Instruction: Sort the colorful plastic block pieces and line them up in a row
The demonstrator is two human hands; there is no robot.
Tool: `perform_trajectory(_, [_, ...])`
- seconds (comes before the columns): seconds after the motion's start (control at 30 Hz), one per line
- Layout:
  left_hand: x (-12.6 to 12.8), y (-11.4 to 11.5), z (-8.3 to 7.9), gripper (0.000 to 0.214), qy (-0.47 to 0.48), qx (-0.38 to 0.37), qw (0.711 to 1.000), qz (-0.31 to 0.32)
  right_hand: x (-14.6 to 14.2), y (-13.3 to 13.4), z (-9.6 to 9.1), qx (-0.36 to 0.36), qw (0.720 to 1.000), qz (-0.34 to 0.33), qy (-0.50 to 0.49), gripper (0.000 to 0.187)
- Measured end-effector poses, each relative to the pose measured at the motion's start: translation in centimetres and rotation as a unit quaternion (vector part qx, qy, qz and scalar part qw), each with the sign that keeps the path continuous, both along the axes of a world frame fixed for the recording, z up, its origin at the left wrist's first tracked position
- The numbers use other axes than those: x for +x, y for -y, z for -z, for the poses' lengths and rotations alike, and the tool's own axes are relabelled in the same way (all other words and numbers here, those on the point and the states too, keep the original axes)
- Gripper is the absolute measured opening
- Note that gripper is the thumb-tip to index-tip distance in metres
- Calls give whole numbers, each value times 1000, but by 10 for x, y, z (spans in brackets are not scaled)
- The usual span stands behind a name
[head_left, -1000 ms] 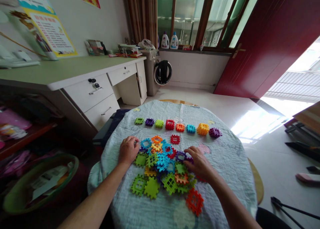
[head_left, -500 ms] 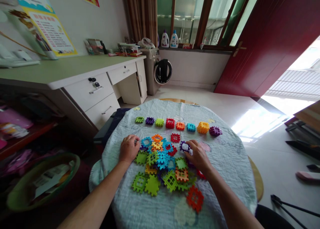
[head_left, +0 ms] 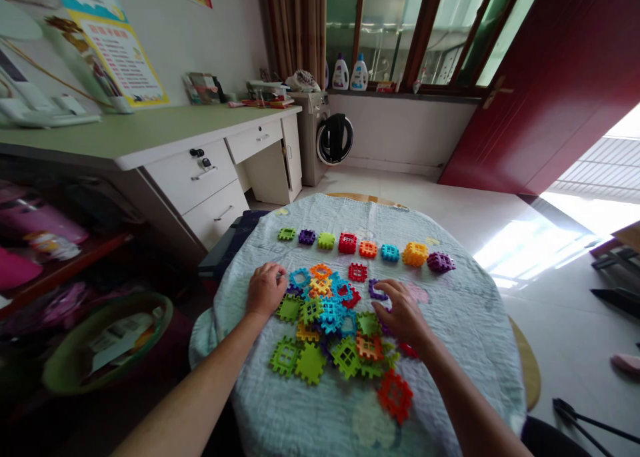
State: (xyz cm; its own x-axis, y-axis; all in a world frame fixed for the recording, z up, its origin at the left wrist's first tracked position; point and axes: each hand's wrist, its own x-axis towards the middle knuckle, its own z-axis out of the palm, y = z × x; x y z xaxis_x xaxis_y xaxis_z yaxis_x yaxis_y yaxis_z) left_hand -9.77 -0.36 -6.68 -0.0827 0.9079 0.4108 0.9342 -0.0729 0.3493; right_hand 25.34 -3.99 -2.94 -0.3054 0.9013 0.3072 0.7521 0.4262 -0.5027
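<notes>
My left hand rests on the cloth at the left edge of a heap of colourful plastic interlocking tiles, its fingers loosely bent and nothing visible in them. On the heap's right side, my right hand is open, thumb and forefinger apart. A purple window-frame tile lies at its fingertips, partly covered by them. Just left of that tile is a red window tile on the cloth. Other purple and red tiles are partly hidden under my right hand. An orange-red tile lies nearest me.
Across the far part of the cloth-covered round table runs a row of blocks and tiles, including a red block, a yellow block and a purple block. A desk and a basket stand left.
My right thumb and fingers have parted from the purple tile, which now lies flatter on the cloth. My left hand stays by the heap. The view has shifted slightly.
</notes>
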Motion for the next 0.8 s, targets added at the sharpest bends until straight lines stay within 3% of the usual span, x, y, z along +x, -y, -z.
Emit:
perform_trajectory(0.17, [0,0,0,15,1,2,1000,2,-20,29,-34,-98,981,-167,26,40])
perform_trajectory(0.3, [0,0,-1,16,-1,3,1000,3,-38,51,-40,-127,966,-209,83,75])
perform_trajectory(0.37, [0,0,-1,16,-2,0,1000,4,-46,58,-36,-128,962,-215,112,83])
perform_trajectory(0.53, [0,1,-1,16,1,-5,1000,1,-55,58,-25,-115,968,-184,127,66])
perform_trajectory(0.8, [1,0,-2,16,1,-3,1000,3,-58,35,-9,-39,989,-131,56,38])
